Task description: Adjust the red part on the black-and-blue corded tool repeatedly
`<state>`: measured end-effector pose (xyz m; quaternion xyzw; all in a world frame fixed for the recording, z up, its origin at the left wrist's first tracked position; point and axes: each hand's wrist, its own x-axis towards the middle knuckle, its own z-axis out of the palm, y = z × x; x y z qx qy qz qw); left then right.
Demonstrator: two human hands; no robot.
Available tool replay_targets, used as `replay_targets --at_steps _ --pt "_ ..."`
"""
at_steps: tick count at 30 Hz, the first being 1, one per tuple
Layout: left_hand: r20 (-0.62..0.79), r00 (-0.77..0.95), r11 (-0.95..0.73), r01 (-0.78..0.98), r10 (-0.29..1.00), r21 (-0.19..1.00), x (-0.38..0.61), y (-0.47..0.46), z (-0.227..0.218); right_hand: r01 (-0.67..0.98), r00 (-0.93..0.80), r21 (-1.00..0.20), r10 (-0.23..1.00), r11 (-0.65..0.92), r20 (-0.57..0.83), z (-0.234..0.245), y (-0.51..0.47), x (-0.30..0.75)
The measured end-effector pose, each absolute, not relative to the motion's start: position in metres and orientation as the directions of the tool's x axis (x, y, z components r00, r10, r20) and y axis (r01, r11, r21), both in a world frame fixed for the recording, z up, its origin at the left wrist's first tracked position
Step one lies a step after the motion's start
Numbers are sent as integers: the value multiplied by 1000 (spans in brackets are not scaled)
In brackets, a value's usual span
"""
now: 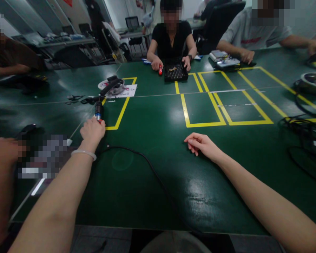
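Left hand [92, 130], left of centre in frame: fingers wrapped around black-and-blue tool [98, 107], its body projecting above the fist. Right hand [200, 143], right of centre: half-curled, empty. Black cable [150, 165] crosses green table [137, 207], lower centre.

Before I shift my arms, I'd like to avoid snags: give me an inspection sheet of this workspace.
Surface: green tabletop, marked with yellow tape outlines.
Job's things: black tool with a blue band, in the left hand.
Clutter: white paper beyond the tool; black tray before a person in black opposite.
Hands: left closed around the tool; right hand loosely curled, holding nothing.
Cables: thin black cable running from beside the left wrist toward the near edge; tangled black cables at far right.
Surroundings: another person's arm close on the left; more people and black office chairs behind.
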<state>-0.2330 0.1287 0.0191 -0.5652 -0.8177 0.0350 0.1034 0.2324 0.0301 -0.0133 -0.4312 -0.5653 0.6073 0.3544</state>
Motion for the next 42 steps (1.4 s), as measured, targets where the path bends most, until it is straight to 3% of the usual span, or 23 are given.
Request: replay_targets --at_steps 17,24,31,38,42 --pt "139 -277 301 930 951 -210 -181 93 16 93 -359 -990 924 -104 -131 -11 30 228" --pt "71 -92 101 985 993 -138 -109 45 26 132 -325 -987 937 -93 -131 -9 29 224" --pt "47 138 -136 990 989 -38 -38 9 29 222 -416 -965 909 143 39 -5 20 215" --pt "13 306 -307 951 952 36 19 -8 29 343 -542 -834 817 431 199 -6 12 207" --pt "4 395 -391 909 919 147 23 -12 25 326 -534 -838 817 437 219 -5 11 208"
